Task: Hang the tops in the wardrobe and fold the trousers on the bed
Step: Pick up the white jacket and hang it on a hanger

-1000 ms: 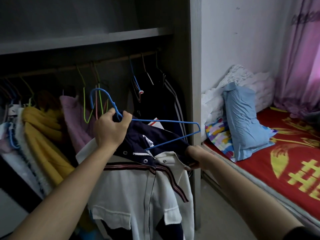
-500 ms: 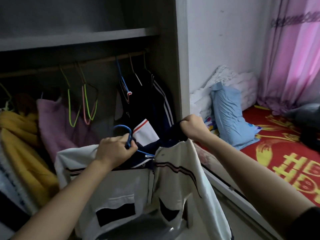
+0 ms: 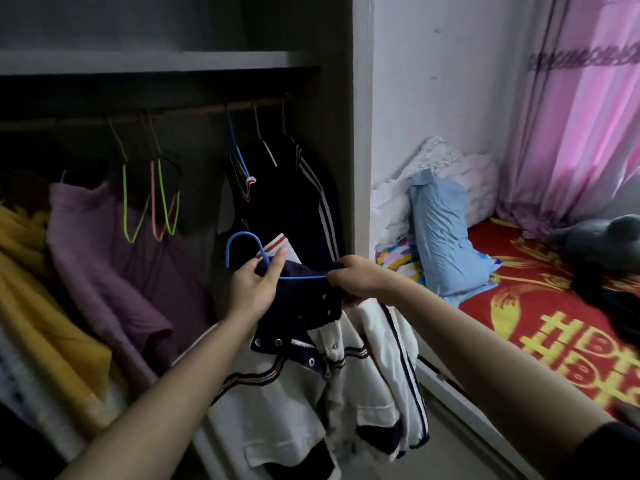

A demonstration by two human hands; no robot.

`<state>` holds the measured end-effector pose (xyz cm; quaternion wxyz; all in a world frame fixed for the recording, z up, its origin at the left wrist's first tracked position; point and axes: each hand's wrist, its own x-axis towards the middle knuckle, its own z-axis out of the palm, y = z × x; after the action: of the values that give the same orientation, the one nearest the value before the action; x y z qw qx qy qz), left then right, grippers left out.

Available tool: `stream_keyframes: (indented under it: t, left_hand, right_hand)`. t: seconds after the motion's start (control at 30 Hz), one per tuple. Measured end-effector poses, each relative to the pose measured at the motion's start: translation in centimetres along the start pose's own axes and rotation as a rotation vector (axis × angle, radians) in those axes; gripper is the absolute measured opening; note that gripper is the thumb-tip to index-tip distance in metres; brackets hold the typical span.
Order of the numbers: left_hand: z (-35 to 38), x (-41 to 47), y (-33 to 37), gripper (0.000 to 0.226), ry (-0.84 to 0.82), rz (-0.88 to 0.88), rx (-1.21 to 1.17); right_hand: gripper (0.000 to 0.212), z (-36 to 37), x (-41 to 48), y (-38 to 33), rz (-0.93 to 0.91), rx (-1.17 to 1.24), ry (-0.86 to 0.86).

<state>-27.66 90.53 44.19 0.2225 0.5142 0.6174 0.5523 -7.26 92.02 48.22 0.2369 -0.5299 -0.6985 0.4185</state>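
Left hand [image 3: 256, 289] grips the blue hanger [image 3: 242, 233] at its neck, while the right hand [image 3: 356, 278] pinches the jacket [image 3: 294, 375] shoulder over the wire's three-o'clock end. The hanger lies nine-to-three between them with its hook up. The rail [image 3: 207, 110] sits at twelve, and the left hand is nearer.

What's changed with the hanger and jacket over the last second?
The right hand rose level with the left hand, pulling the jacket up to the end of the blue hanger, which had stuck out bare. Unchanged: left hand's grip on the hanger neck; jacket not on the rail.
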Motion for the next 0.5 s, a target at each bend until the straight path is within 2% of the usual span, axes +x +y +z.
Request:
stream_keyframes:
  t: [0.07,0.1,0.17,0.23,0.3,0.4,0.5]
  left_hand:
    - [0.7,-0.2,0.6,0.048,-0.024,0.03,-0.049]
    - [0.9,-0.2,1.0,0.053,-0.044,0.057,-0.056]
    - [1.1,-0.3,1.6,0.062,-0.069,0.094,-0.083]
    - [1.0,-0.4,2.2,0.057,-0.086,0.123,-0.121]
    - [0.8,-0.2,2.7,0.064,-0.086,0.128,-0.146]
    - [0.1,0.1,3.0,0.059,-0.069,0.114,-0.18]
    - [-1.0,0.2,2.5,0.05,-0.086,0.104,-0.235]
  right_hand:
    - [0.036,-0.3,-0.2,0.6,-0.056,-0.215,-0.027]
    - [0.044,-0.4,-0.3,1.0,-0.144,-0.393,-0.007]
    - [0.042,-0.6,-0.5,1.8,-0.312,-0.631,0.04]
    - [0.032,-0.9,-0.6,2.4,-0.383,-0.614,0.093]
    - [0.028,-0.8,-0.4,2.7,-0.45,-0.618,0.209]
    - [0.031,-1.2,0.1,3.2,-0.562,-0.713,0.365]
    - [0.037,-2.3,0.6,4.0,-0.54,-0.817,0.413]
